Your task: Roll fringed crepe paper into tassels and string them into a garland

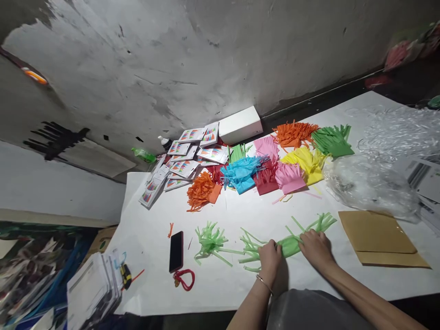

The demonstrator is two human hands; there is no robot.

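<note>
A light green fringed tissue piece lies across the white table near its front edge, its cut strips spreading out at both ends. My left hand, with a bracelet at the wrist, grips its left part. My right hand is closed on its right part, with strips sticking out beyond the fingers. The plain uncut middle shows between the two hands. To the left, a second light green fringed bunch rests loose on the table.
Colourful fringed bundles lie at the back, beside printed packets and a white box. A phone with a red strap is left. Brown envelopes and clear plastic bags are right. A cutter lies front left.
</note>
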